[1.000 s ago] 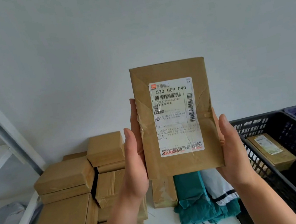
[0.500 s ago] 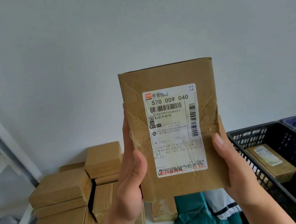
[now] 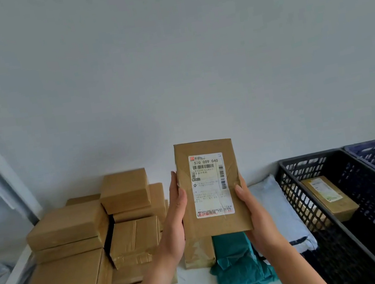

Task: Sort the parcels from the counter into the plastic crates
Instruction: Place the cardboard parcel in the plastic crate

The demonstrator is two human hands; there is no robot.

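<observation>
Head view: parcel (image 3: 215, 224) upright, edges in left hand (image 3: 174, 220) and right hand (image 3: 254, 213) grasp

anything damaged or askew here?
Minor only. The held parcel, gripped by the left hand and right hand, has a wrinkled label and creased wrapping. One taped box in the pile has crumpled tape along its lower edge. Nothing spilled.

We read "520 009 040" in large digits near the top of the white shipping label (image 3: 211, 184) on the brown parcel (image 3: 241, 219), with barcodes under it and along its right edge, while its small Chinese print and the pale sticker (image 3: 325, 190) on the boxed parcel (image 3: 339, 208) in the black crate (image 3: 306, 156) are too blurred for us to read.
</observation>
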